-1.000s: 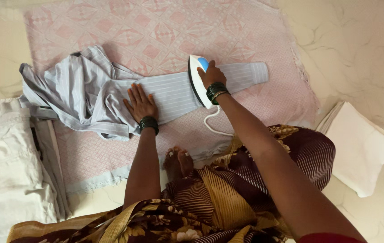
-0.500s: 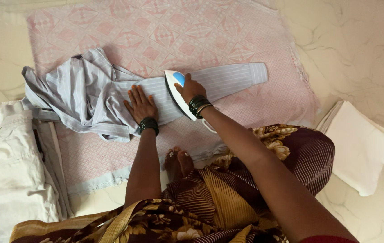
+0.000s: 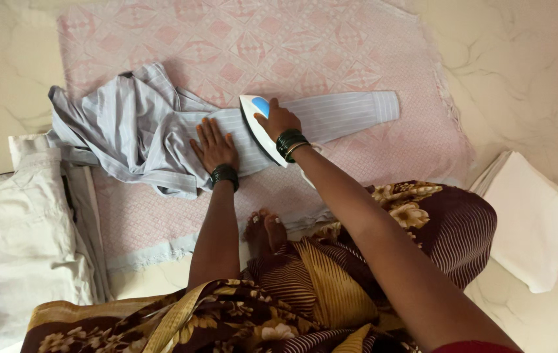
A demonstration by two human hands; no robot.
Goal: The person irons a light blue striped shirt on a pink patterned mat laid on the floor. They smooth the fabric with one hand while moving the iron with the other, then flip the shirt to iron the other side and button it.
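Observation:
A grey striped shirt (image 3: 128, 131) lies on a pink patterned cloth (image 3: 259, 46) spread on the floor, one sleeve (image 3: 344, 114) stretched flat to the right. My right hand (image 3: 278, 119) grips a white and blue iron (image 3: 256, 124) that rests on the sleeve near its middle. My left hand (image 3: 215, 145) lies flat, fingers apart, on the sleeve just left of the iron. Black bangles sit on both wrists. The rest of the shirt is bunched at the left.
A pile of white garments (image 3: 17, 242) lies at the left edge of the cloth. A folded white cloth (image 3: 534, 216) sits on the marble floor (image 3: 521, 72) at the right. My feet (image 3: 264, 232) and patterned brown skirt (image 3: 331, 281) fill the foreground.
My right hand has slid the iron left along the sleeve, from near the cuff end to beside my left hand. The left hand has stayed pressed on the sleeve.

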